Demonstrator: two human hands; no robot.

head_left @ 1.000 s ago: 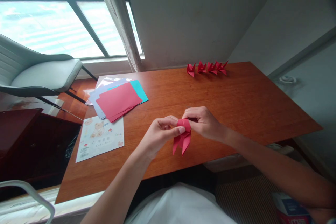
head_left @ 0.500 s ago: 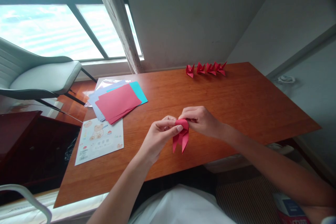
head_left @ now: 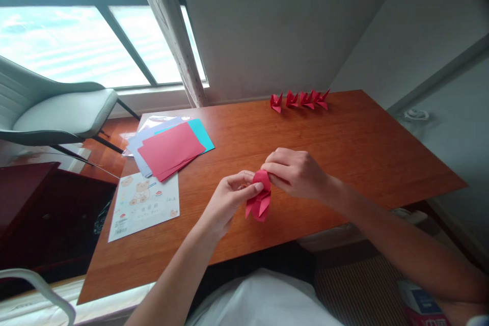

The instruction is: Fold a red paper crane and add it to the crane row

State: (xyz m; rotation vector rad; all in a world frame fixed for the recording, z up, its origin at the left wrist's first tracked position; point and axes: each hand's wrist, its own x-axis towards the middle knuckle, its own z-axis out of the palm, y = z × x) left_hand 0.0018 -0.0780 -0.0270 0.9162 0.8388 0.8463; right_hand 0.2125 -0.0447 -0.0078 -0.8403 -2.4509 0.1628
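Note:
Above the front part of the wooden table, my left hand (head_left: 229,198) pinches a red folded paper (head_left: 260,204), its thumb lying across the front. The paper has a rounded upper part and pointed flaps hanging below. My right hand (head_left: 296,170) is closed at its upper right edge, with the fingertips gripping the paper there; their exact hold is partly hidden. Several red origami cranes (head_left: 300,100) stand in a row along the table's far edge.
A stack of red paper sheets (head_left: 171,150) lies at the left over lilac sheets and a turquoise sheet (head_left: 201,132). Nearer me is a white sheet with a printed bear (head_left: 145,209). A grey chair (head_left: 64,109) stands beyond the wooden table's (head_left: 362,163) left end.
The folded paper has turned in my hands, and its flaps have swung left, with a rounded part now showing behind them. My right hand has shifted slightly and its fingers have moved up.

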